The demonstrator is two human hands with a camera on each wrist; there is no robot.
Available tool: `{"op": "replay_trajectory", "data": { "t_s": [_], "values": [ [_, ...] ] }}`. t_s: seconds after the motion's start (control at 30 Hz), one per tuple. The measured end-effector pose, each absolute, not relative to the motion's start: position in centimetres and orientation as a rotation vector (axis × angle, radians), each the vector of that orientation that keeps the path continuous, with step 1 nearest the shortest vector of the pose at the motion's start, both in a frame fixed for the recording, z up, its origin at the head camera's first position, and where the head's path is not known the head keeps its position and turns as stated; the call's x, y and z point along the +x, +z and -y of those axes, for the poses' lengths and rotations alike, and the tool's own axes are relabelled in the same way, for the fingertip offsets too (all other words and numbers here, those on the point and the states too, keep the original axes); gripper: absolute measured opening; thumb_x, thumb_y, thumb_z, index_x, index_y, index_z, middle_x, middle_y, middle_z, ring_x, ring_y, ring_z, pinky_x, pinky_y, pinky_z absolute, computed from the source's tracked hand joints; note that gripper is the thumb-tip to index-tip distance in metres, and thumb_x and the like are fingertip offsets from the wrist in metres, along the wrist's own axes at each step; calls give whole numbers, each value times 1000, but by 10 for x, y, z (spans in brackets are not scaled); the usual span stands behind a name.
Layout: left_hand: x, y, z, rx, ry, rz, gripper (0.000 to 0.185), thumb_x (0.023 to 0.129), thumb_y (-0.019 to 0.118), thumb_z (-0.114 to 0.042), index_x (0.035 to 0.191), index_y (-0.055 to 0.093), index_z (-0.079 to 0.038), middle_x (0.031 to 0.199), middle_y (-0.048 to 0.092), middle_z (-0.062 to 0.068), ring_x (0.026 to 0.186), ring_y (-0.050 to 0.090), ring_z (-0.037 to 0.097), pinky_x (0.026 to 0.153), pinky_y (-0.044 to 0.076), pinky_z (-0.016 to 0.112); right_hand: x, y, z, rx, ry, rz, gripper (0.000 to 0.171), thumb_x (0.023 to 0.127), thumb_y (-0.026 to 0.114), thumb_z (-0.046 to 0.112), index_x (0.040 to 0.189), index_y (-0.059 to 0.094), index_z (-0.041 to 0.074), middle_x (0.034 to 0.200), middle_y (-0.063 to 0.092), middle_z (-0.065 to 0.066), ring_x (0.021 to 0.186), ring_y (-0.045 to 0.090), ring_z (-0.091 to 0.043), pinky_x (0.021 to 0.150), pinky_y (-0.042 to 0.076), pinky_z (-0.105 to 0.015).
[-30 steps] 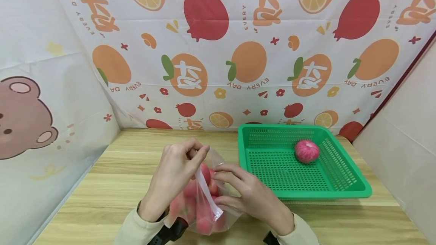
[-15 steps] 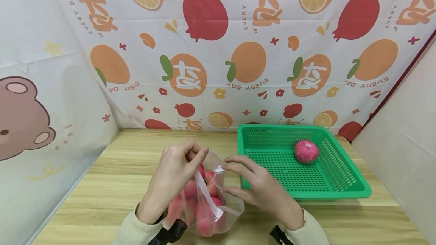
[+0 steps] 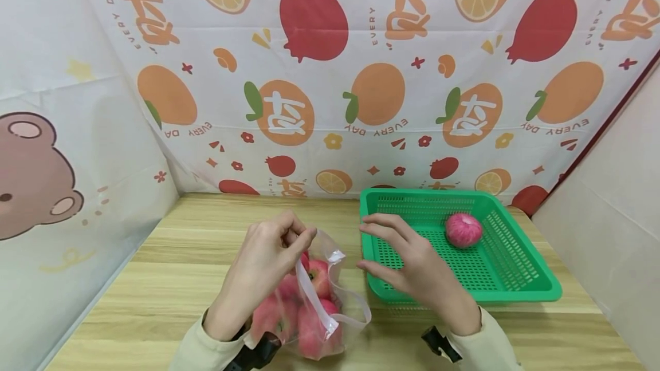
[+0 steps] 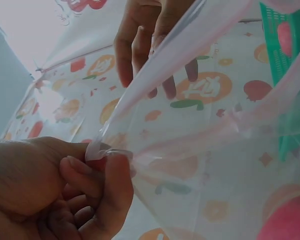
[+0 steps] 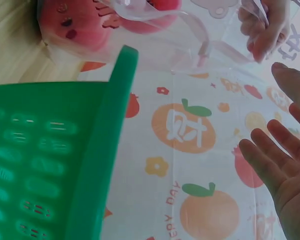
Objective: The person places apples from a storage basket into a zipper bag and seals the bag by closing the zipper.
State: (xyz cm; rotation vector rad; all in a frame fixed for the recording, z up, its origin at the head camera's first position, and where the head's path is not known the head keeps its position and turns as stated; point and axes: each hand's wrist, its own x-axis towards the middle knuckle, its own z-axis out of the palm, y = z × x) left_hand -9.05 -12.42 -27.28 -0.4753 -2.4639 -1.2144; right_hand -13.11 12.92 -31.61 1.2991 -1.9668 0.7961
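A clear plastic zip bag holding several red apples stands on the wooden table near the front edge. My left hand pinches the bag's upper rim between thumb and fingers, keeping the mouth open. My right hand hovers with fingers straight and spread, empty, over the near left corner of the green basket. In the right wrist view the palm holds nothing and the bag lies apart from it. One red apple sits in the basket.
The wooden table is closed in by fruit-print sheets at the back and a bear-print sheet on the left. A plain white wall stands on the right. The basket's green rim is close to my right wrist.
My right hand has let go of the bag's rim and moved right and up, over the basket's near left corner. The left hand has kept its pinch; the bag mouth sags open.
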Motion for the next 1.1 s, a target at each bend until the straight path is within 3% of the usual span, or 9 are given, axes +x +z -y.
{"op": "replay_trajectory", "data": {
  "t_s": [0.2, 0.47, 0.63, 0.93, 1.0, 1.1],
  "values": [
    [-92, -272, 125, -527, -1206, 2540, 15, 90, 74, -5, 79, 66, -11, 61, 60, -10, 54, 52, 0, 51, 46, 21, -133, -313, -134, 1288, 815, 1957, 48, 96, 69, 33, 132, 60, 1, 130, 60, -13, 119, 62, -24, 103, 48, -20],
    [-94, -272, 125, -592, -1019, 2636, 12, 90, 76, -9, 99, 71, -15, 60, 54, -12, 53, 46, 0, 52, 42, 22, -134, -309, -143, 1242, 814, 1951, 46, 100, 64, 36, 129, 61, 1, 131, 61, -14, 120, 61, -26, 107, 44, -18],
    [-94, -272, 124, -584, -962, 2639, 8, 89, 76, -10, 92, 73, -17, 60, 55, -13, 54, 46, 0, 52, 41, 22, -137, -307, -149, 1214, 797, 1923, 47, 100, 64, 37, 127, 62, -1, 130, 62, -14, 119, 63, -26, 106, 45, -18],
    [-98, -273, 124, -542, -967, 2621, 11, 86, 78, -5, 79, 73, -11, 59, 59, -10, 51, 44, 0, 46, 36, 20, -144, -305, -177, 1104, 735, 2030, 53, 101, 59, 45, 132, 61, 2, 131, 62, -13, 119, 62, -25, 108, 40, -14],
    [-98, -273, 124, -547, -970, 2613, 11, 86, 78, -4, 79, 73, -10, 59, 60, -9, 51, 43, 0, 45, 35, 20, -145, -305, -185, 1063, 723, 2069, 55, 100, 59, 47, 133, 61, 3, 131, 62, -13, 99, 64, -16, 96, 41, -5],
    [-99, -274, 125, -551, -974, 2603, 12, 86, 77, -3, 78, 72, -10, 59, 60, -9, 50, 43, 0, 45, 35, 20, -148, -303, -197, 1005, 710, 2132, 57, 99, 58, 50, 134, 61, 5, 133, 62, -11, 100, 64, -15, 95, 39, -3]
  ]
}}
